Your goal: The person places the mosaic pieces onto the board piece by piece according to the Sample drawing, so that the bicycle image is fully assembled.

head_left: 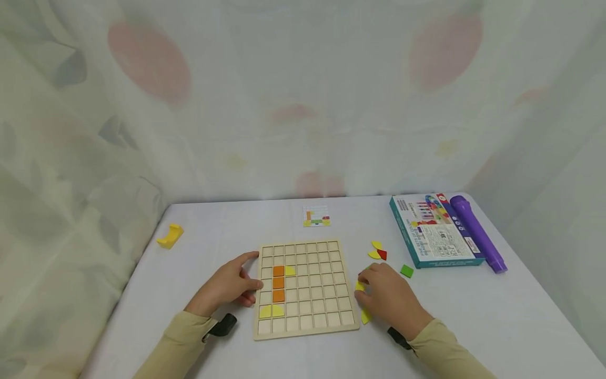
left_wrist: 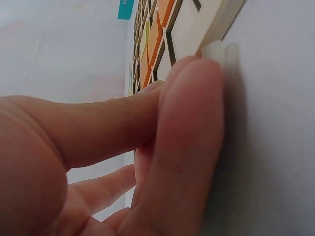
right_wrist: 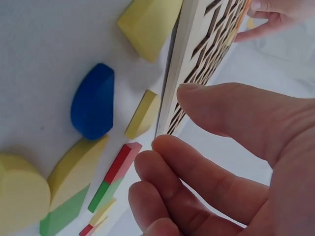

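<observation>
A wooden grid board [head_left: 314,305] lies flat on the table. Orange square tiles [head_left: 279,282] and yellow quarter-round tiles [head_left: 278,310] fill several cells on its left side. My left hand [head_left: 227,283] touches the board's left edge with thumb and fingertips, index finger stretched forward. To the right of the board, my right hand [head_left: 390,295] is over loose pieces, thumb and fingers apart and nothing between them. The right wrist view has a blue piece [right_wrist: 93,103], a small yellow piece [right_wrist: 142,114], a red piece [right_wrist: 120,163] and a green piece [right_wrist: 105,194] near the fingers.
A printed pattern card [head_left: 316,216] lies beyond the board. Farther right are a game box [head_left: 435,231] and a purple tube [head_left: 478,232]. A green tile [head_left: 407,271] and a red tile [head_left: 382,255] lie before the box. A yellow curved block [head_left: 171,236] is far left.
</observation>
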`<state>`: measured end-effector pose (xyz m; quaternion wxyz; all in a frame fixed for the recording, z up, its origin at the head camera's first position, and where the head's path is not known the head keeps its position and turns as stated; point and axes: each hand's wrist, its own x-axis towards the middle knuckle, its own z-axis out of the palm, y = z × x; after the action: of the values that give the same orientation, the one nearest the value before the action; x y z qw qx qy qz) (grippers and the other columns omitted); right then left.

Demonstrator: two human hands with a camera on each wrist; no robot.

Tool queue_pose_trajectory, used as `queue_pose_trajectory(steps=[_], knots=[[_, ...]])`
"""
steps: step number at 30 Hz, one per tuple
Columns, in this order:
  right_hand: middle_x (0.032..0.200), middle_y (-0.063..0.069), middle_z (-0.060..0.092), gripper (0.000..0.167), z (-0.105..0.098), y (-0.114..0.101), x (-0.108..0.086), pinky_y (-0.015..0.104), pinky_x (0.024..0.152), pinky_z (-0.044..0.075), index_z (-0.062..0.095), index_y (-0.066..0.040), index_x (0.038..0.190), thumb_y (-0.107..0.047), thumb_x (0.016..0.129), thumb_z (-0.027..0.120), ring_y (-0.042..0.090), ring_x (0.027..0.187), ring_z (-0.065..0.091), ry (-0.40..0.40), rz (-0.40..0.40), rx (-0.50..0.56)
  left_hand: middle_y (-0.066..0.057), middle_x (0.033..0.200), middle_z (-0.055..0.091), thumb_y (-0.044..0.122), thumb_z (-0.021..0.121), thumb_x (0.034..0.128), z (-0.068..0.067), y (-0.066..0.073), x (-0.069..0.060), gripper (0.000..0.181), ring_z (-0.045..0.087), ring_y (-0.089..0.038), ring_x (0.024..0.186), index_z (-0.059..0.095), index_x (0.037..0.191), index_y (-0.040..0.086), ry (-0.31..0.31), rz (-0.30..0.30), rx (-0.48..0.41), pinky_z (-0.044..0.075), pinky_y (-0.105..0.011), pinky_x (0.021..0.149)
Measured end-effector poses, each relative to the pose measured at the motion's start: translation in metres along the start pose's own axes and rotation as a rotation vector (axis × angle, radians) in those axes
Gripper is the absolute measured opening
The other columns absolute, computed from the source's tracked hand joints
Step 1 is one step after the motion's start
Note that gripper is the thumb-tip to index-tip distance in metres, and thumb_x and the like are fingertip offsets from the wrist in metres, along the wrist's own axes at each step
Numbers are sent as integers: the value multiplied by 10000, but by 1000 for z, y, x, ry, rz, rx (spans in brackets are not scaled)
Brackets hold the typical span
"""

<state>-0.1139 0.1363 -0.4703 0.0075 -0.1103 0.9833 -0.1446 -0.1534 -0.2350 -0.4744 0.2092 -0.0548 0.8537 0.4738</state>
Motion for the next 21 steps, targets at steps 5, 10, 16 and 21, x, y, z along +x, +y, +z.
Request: queue_pose_trajectory(steps=[5, 10, 16, 21], knots=[[1001, -40, 740, 242, 4, 1, 1, 337, 870, 617, 822, -123, 1047, -262, 870, 908, 139, 958, 635, -13, 0, -6, -168, 956, 616, 88, 864, 911, 1, 0, -1, 916, 734, -242, 646, 379, 1680, 207, 3, -1, 7, 666, -371, 616], [1057, -27, 764, 238, 6, 3, 1, 348, 897, 630, 824, -113, 1071, -194, 862, 903, 153, 999, 671, 2, -24, -14, -168, 958, 618, 90, 865, 912, 1, 0, 0, 919, 733, -244, 648, 378, 1681, 213, 4, -3, 6, 666, -370, 614], [1068, -4, 773, 251, 5, 5, 2, 376, 927, 645, 827, -95, 1086, -179, 860, 896, 184, 1026, 694, -3, -34, -13, -167, 956, 621, 92, 865, 912, 0, -1, 0, 916, 732, -245, 647, 382, 1679, 217, 6, 1, 7, 665, -369, 614], [1054, -11, 775, 239, 4, 4, 3, 370, 916, 646, 832, -99, 1084, -172, 863, 886, 171, 1010, 693, -4, -25, -3, -168, 957, 620, 89, 862, 914, 0, 0, 0, 910, 732, -244, 645, 384, 1678, 211, 3, 0, 7, 666, -371, 619]])
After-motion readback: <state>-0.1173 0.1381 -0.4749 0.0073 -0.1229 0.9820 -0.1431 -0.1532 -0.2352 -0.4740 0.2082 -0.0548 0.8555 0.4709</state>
